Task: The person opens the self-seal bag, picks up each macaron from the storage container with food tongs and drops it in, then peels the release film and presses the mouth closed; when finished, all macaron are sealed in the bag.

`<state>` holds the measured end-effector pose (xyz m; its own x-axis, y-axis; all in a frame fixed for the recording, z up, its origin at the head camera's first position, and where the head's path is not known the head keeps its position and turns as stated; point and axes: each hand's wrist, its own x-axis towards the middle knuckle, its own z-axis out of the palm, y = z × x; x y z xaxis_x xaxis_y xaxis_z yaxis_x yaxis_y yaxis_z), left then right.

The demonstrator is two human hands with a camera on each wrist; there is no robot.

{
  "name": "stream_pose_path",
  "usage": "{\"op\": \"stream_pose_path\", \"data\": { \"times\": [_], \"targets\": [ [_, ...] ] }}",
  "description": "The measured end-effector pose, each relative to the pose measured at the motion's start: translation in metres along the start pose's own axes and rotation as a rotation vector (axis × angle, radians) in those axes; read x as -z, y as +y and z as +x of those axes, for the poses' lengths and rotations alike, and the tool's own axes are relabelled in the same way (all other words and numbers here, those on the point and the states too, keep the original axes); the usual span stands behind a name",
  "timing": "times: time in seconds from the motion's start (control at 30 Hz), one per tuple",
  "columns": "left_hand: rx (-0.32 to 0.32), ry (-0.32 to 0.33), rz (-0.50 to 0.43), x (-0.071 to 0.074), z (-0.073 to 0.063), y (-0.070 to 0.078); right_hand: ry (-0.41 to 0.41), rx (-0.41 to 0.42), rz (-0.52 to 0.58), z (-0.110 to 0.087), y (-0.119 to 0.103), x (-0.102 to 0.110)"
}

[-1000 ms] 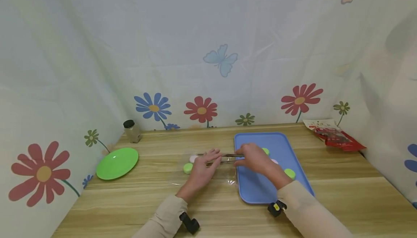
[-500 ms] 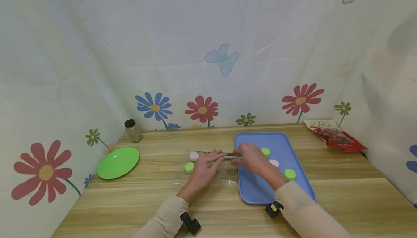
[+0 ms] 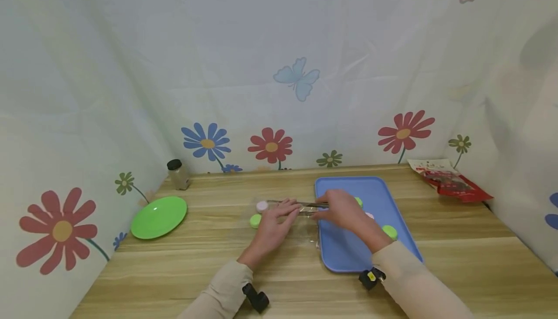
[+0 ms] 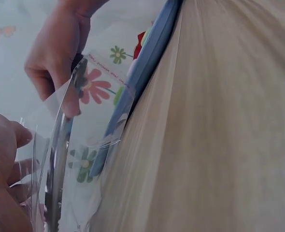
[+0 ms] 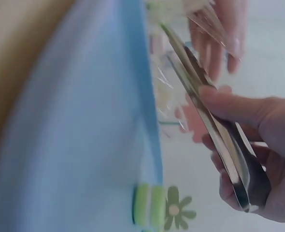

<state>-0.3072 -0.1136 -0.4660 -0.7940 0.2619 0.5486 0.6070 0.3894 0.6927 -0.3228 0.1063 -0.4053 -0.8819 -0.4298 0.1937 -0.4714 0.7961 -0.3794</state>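
My right hand (image 3: 342,208) grips metal tongs (image 5: 215,130), whose arms reach leftward into a clear plastic bag (image 4: 118,92). With its fingers and thumb about the film, my left hand (image 3: 274,227) holds the bag near its mouth. Within the bag's outline lie a pink macaron (image 3: 262,206) and a green macaron (image 3: 255,220), left of my left fingers. The tong tips end near the pink one; whether they touch it I cannot tell. A blue tray (image 3: 344,256) under my right forearm bears a green macaron (image 3: 390,232) and others partly hidden by that hand.
A green plate (image 3: 159,217) sits at the left of the wooden table (image 3: 209,265). Behind it stands a small jar (image 3: 178,175) with a black lid. At the back right lies a red and white food packet (image 3: 451,181). A printed curtain closes off the back and sides.
The tongs shift slightly, and my right hand moves a little right and back over the tray macarons. My left hand stays on the bag. The macarons in the bag barely move.
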Motion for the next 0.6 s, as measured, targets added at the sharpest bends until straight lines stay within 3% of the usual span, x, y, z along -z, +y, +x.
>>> {"op": "stream_pose_path", "data": {
  "times": [0.13, 0.3, 0.6],
  "targets": [
    [0.019, -0.007, -0.009, 0.0, 0.0, 0.001, -0.032, 0.041, 0.038, -0.004, 0.012, 0.007],
    [0.019, -0.004, 0.017, 0.001, -0.002, 0.0, -0.056, 0.116, 0.057, -0.002, 0.012, 0.0],
    [0.012, -0.007, 0.012, 0.001, -0.001, 0.0, 0.014, 0.144, 0.077, 0.0, -0.003, -0.011]
  ]
}}
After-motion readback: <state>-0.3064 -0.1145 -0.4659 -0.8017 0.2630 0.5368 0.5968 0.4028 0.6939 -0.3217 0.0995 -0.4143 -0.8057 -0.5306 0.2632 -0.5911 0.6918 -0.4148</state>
